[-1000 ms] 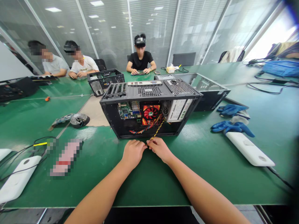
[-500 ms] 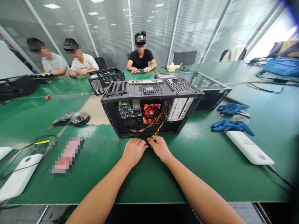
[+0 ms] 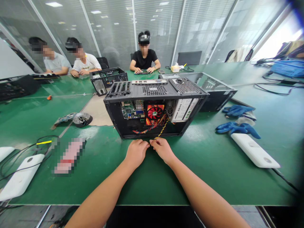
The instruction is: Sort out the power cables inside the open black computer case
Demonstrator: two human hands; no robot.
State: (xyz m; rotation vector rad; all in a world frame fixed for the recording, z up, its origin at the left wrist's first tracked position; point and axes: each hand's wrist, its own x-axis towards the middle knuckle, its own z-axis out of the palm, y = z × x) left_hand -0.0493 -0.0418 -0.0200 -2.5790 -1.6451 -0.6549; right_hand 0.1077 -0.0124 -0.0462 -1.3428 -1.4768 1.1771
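An open black computer case (image 3: 114, 122) stands in front of me, its side showing a circuit board (image 3: 128, 110), a red fan (image 3: 155, 112) and a white-labelled power supply (image 3: 184, 110). From beneath the power supply, a twisted yellow-and-black cable (image 3: 163, 128) runs out over the case's lower edge. My right hand (image 3: 162, 148) pinches this cable just outside the case. Close beside it, my left hand (image 3: 136, 152) is closed at the cable's end; its fingertips hide what they grip. A bundle of coloured wires (image 3: 148, 129) lies inside the case.
Blue gloves (image 3: 237, 127) and a white power bank (image 3: 255, 150) lie right. Left are another white device (image 3: 22, 175), black cables and a blurred pink item (image 3: 70, 156). Behind stand a second case (image 3: 109, 80) and a case shell (image 3: 218, 96). A person (image 3: 144, 58) sits opposite; others sit left.
My hands stay at nearly the same spot on the cable, with only slight finger movement. The whole view has shifted a little.
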